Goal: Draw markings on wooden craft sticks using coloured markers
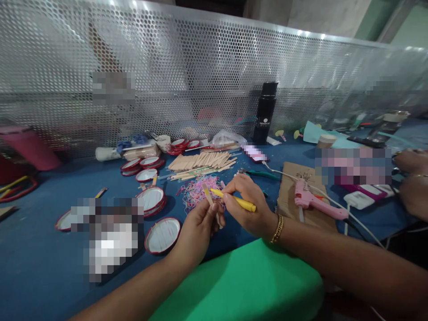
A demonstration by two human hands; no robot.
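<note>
Between the thumb and fingers of my left hand [200,220] is a wooden craft stick [207,195], held upright at a slant, its upper part looking yellowish. My right hand [249,203] grips a yellow marker [245,204], its tip pointing left at the stick; whether it touches cannot be made out. Just beyond both hands lies a tangled heap of pink, purple and blue loops [197,189]. Behind that is a pile of bare craft sticks [202,160]. A round red-rimmed lid [162,235] rests on the table left of my left wrist.
More red-rimmed lids [151,198] stand at the left. A pink glue gun [316,203] lies on cardboard [289,178] at right, with cables around it. Pliers [261,174] and a black bottle [265,113] are farther back, before a perforated metal screen [214,76]. Another person's hand [414,187] shows at right.
</note>
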